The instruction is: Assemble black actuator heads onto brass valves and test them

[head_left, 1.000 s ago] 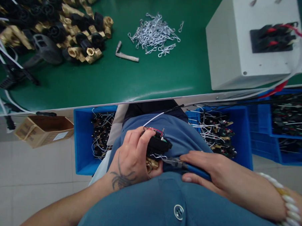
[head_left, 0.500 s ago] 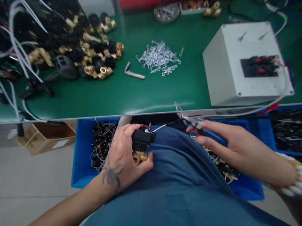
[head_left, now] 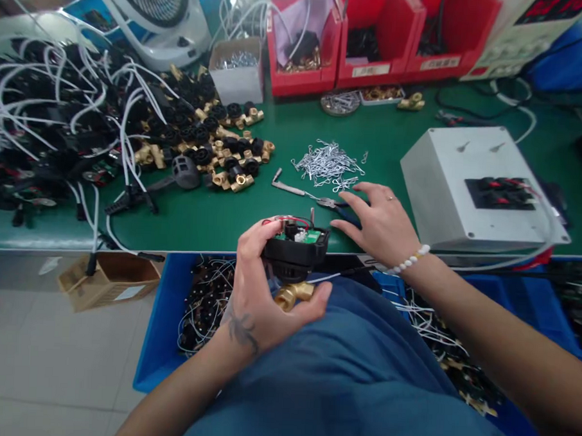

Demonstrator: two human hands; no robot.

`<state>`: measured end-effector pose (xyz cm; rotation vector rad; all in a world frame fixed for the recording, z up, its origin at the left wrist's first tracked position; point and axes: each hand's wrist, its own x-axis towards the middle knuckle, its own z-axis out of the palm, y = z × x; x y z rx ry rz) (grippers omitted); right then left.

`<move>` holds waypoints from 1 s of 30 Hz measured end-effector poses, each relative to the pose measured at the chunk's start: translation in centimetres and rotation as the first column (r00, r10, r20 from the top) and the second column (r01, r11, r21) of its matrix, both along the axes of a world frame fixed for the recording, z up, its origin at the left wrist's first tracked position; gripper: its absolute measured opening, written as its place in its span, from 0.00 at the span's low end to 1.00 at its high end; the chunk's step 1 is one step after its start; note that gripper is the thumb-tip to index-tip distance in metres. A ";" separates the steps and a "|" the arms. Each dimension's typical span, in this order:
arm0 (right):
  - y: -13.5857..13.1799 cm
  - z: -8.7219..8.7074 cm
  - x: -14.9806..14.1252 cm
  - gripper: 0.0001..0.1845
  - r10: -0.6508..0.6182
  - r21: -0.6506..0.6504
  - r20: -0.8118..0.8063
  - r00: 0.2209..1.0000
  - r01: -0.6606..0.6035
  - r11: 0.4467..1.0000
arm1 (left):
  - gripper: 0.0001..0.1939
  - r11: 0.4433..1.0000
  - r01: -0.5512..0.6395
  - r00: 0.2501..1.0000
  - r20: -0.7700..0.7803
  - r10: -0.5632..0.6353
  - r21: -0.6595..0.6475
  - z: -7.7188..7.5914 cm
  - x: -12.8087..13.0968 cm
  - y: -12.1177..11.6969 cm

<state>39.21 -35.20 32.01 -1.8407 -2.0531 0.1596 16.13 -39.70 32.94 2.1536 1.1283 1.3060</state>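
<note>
My left hand (head_left: 264, 281) is wrapped round a motorized valve (head_left: 295, 247), held upright in front of the bench edge. It has a brass body below and a black housing on top. The housing is uncovered, showing a green circuit board, red wires and a small upright pin. My right hand (head_left: 380, 222) is over the bench with thumb and fingers apart. Blue-handled pliers (head_left: 328, 203) lie at its fingertips on the green top, handles partly hidden by the hand. Just beyond is a pile of silvery wire clips (head_left: 328, 162).
A bent metal tool (head_left: 288, 188) lies left of the pliers. Brass valve bodies (head_left: 239, 180) and white-cabled parts (head_left: 44, 117) crowd the left. A grey box (head_left: 441, 186) stands right. Red bins (head_left: 301, 83) line the back; blue crates (head_left: 157, 341) sit below the bench.
My right hand has moved from above my lap to the bench, laying the pliers down and loosening its hold. My left hand has raised the valve. The view has tilted up.
</note>
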 end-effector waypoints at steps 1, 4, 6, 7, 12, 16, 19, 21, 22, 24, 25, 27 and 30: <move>-0.9 0.2 -0.4 0.25 0.007 -0.020 -0.219 0.976 -0.012 1.000 | 0.43 1.000 0.007 1.000 0.021 -0.007 -0.004 0.1 0.3 -0.2; -4.3 0.8 -2.3 0.35 -0.061 -0.264 -0.869 0.491 -0.356 0.897 | 0.45 0.998 -0.012 0.997 0.080 0.016 -0.060 0.5 1.4 -0.5; -6.2 1.0 -3.9 0.37 -0.263 -0.270 -0.959 0.105 -0.621 0.736 | 0.47 0.994 -0.055 0.993 0.096 0.064 -0.093 0.9 2.0 -0.7; -6.9 1.0 -4.5 0.34 -0.344 -0.235 -0.938 -0.028 -0.677 0.697 | 0.49 0.992 -0.072 0.993 0.081 0.081 -0.104 1.1 2.2 -0.7; -7.9 1.6 -5.9 0.27 -0.525 -0.226 -0.799 -0.294 -0.662 0.714 | 0.51 0.994 -0.039 0.996 -0.087 0.030 -0.102 2.4 2.0 -0.5; -8.0 2.2 -5.8 0.35 -0.593 -0.309 -0.768 -0.240 -0.673 0.672 | 0.47 0.997 -0.031 0.991 -0.130 0.021 -0.075 3.4 1.5 -0.8; -8.3 2.3 -5.8 0.40 -0.577 -0.302 -0.789 -0.209 -0.686 0.661 | 0.46 0.996 -0.041 0.988 -0.149 0.028 -0.085 4.1 1.3 -1.0; -8.4 2.3 -5.8 0.40 -0.543 -0.261 -0.812 -0.213 -0.699 0.665 | 0.46 0.996 -0.027 0.988 -0.157 0.014 -0.081 4.4 1.3 -1.1; -8.4 2.3 -5.8 0.39 -0.529 -0.245 -0.821 -0.217 -0.702 0.669 | 0.46 0.997 -0.018 0.987 -0.159 0.006 -0.079 4.5 1.3 -1.1; -8.4 2.3 -5.8 0.39 -0.515 -0.233 -0.828 -0.220 -0.700 0.674 | 0.46 0.997 -0.009 0.987 -0.163 -0.003 -0.074 4.7 1.3 -1.2; -8.4 2.3 -5.9 0.38 -0.513 -0.236 -0.830 -0.218 -0.697 0.677 | 0.46 0.997 -0.009 0.986 -0.165 -0.003 -0.074 4.7 1.2 -1.2; -8.4 2.4 -5.9 0.35 -0.506 -0.225 -0.833 -0.226 -0.696 0.682 | 0.46 0.997 -0.007 0.987 -0.163 -0.005 -0.074 4.8 1.2 -1.2; -8.4 2.5 -6.0 0.32 -0.491 -0.173 -0.828 -0.270 -0.710 0.683 | 0.46 0.997 -0.004 0.988 -0.154 -0.009 -0.082 4.8 1.3 -1.4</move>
